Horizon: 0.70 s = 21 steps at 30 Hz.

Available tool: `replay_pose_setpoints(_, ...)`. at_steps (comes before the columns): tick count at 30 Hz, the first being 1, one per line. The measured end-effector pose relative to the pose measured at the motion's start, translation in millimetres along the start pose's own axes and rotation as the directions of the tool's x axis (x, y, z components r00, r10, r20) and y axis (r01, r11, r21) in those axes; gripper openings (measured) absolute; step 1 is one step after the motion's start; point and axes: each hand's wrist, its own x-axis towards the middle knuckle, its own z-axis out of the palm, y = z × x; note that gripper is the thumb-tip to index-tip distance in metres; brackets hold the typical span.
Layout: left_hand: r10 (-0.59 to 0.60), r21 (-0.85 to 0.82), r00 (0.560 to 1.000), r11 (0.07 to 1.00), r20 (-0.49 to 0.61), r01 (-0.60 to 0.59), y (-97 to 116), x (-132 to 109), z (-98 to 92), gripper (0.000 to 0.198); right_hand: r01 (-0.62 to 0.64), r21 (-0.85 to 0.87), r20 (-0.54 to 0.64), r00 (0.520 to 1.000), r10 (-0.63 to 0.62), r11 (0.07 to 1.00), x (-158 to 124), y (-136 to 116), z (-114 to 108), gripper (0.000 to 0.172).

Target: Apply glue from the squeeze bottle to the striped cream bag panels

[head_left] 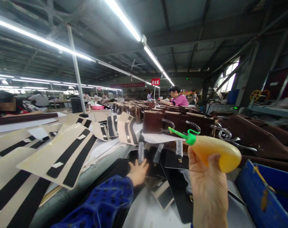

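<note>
My right hand [209, 186] is raised in front of me, closed around a yellow squeeze bottle [215, 152] with a green nozzle [182, 134] pointing left. My left hand [137, 172], in a blue patterned sleeve [103, 202], rests lower down with its fingers flat on black leather pieces [174, 160] on the work surface. Plastic-wrapped metal fittings [141, 152] stick up just beyond its fingertips.
Cream boards with black strips [63, 155] cover the table to the left. Brown leather bags [158, 122] with metal handles line the bench ahead. A blue bin [265, 196] sits at lower right. A person in pink [179, 99] works farther back, others at the left.
</note>
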Motion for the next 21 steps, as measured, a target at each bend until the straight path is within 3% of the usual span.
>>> replay_pose_setpoints(3, -0.014, -0.199, 0.991, 0.980, -0.134, -0.013, -3, 2, -25.6, 0.038, 0.006, 0.021, -0.026, 1.000, -0.006, 1.000, 0, -3, 0, 0.058)
replay_pose_setpoints(6, -0.137, -0.442, 0.942, 0.897, -0.308, -0.014, -9, 0, -65.0, 0.027, -0.001, 0.039, -0.052, 0.999, 0.003, 0.999, 0, -4, -1, 0.059)
replay_pose_setpoints(9, -0.347, -0.699, 0.843, 0.713, -0.411, -0.047, -11, -21, -101.0, 0.026, -0.003, 0.029, -0.042, 0.999, 0.004, 1.000, -1, -3, -1, 0.057)
replay_pose_setpoints(11, -0.451, -0.845, 0.802, 0.521, -0.391, -0.120, -7, -48, -112.3, 0.032, -0.007, 0.017, -0.018, 1.000, 0.008, 1.000, -3, -3, 1, 0.056)
replay_pose_setpoints(14, -0.474, -0.966, 0.844, 0.183, -0.250, -0.183, 9, -100, -107.4, 0.037, -0.044, 0.003, 0.000, 0.999, 0.044, 0.999, -7, 0, 5, 0.054)
replay_pose_setpoints(16, -0.457, -0.983, 0.874, 0.008, -0.165, -0.181, 23, -131, -96.7, 0.039, -0.080, -0.016, 0.016, 0.997, 0.081, 0.997, -12, 4, 9, 0.052)
replay_pose_setpoints(21, -0.406, -0.923, 0.907, -0.294, -0.114, -0.247, 55, -172, -85.2, 0.034, -0.042, -0.149, 0.171, 0.983, 0.068, 0.988, -31, 17, 10, 0.044)
